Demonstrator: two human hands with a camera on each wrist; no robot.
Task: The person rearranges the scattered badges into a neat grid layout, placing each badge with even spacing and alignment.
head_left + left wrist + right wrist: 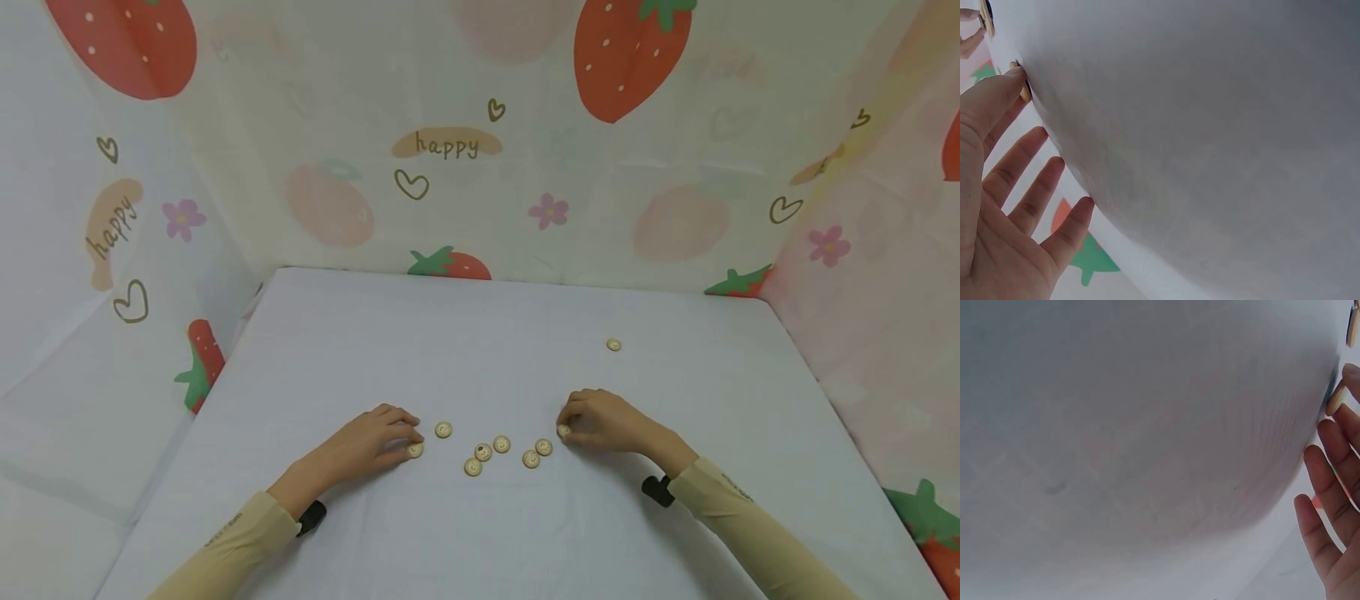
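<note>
Pinching a button [415,450] between thumb and forefinger, the left hand [356,450] kept its other fingers loosely spread, low over the white table [375,533]. The right hand [611,421] pinched a second button [563,432] likewise. Between the hands lay six loose buttons [502,444], some in close pairs; another button [613,344] lay alone beyond the right hand, and a strawberry-print curtain [525,83] hung behind. Either pinched button could have slipped, I judged, since its thin rim gave the fingertips little to grip; a careless sweep might have scattered the neighbours. Being round, the buttons had no long axis; those lying loose showed their faces upward, flat to the cloth, while the exact tilt of the two pinched ones could not be told.
</note>
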